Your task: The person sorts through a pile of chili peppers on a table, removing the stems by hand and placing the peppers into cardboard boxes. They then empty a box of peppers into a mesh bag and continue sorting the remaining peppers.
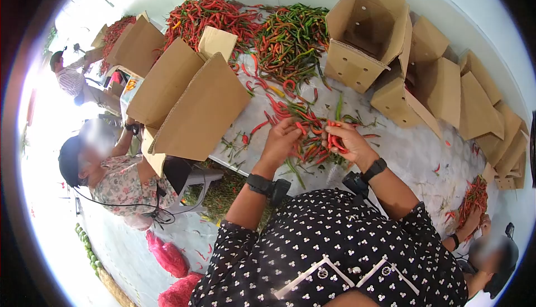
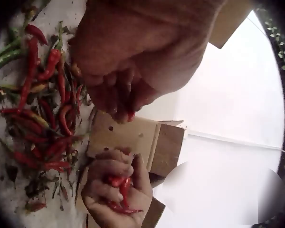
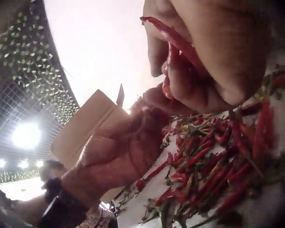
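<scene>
My right hand [image 1: 357, 144] holds several red chili peppers [image 3: 178, 42] in its curled fingers, with their ends poking out in the right wrist view. Just left of it, over the pile, my left hand [image 1: 279, 142] pinches a red chili pepper [image 2: 131, 115] at the fingertips; most of it is hidden by the fingers in the left wrist view. Below and between both hands lies a loose pile of red chili peppers [image 2: 42, 118], mixed with a few green ones and stem bits on the pale tabletop [image 1: 402, 145].
Large heaps of red chilies [image 1: 209, 19] and green chilies [image 1: 293, 36] lie at the back. Open cardboard boxes stand left [image 1: 201, 111] and right [image 1: 357, 64]. One person [image 1: 123, 178] sits left, another [image 1: 491, 257] works at lower right. Pink bags [image 1: 167, 254] lie on the floor.
</scene>
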`<state>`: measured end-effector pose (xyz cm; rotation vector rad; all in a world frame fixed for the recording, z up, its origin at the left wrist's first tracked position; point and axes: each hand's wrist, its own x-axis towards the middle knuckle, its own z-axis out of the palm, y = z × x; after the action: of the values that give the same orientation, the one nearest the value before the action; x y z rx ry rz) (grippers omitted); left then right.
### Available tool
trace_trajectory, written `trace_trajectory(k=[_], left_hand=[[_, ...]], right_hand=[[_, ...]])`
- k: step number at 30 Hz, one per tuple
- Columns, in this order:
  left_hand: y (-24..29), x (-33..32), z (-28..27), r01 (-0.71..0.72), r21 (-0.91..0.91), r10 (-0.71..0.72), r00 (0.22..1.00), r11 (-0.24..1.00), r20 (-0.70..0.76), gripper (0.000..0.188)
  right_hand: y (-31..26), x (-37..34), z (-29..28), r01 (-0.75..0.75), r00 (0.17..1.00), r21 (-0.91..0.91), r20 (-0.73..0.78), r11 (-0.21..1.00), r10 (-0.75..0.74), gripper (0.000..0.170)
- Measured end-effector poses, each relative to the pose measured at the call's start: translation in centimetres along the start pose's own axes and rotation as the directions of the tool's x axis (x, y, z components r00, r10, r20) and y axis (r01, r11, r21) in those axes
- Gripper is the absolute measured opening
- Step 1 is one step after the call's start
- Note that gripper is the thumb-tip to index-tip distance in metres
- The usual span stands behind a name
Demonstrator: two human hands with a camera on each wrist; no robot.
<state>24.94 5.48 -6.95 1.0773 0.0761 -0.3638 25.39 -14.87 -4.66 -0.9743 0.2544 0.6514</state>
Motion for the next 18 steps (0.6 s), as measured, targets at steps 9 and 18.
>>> trace_trajectory(k=[9, 18], left_hand=[[-1.1, -0.3, 1.2, -0.061, 0.284, 0.023, 0.991, 0.957, 0.135, 0.020], [0.6, -0.7, 3.0, -0.087, 0.428, 0.027, 0.989, 0.899, 0.144, 0.015]], right_hand=[[0.1, -0.4, 1.3, -0.054, 0.998, -0.206, 0.027, 0.977, 0.061, 0.018], [0.3, -0.6, 0.0, 0.028, 0.999, -0.384, -0.021, 0.923, -0.039, 0.018]])
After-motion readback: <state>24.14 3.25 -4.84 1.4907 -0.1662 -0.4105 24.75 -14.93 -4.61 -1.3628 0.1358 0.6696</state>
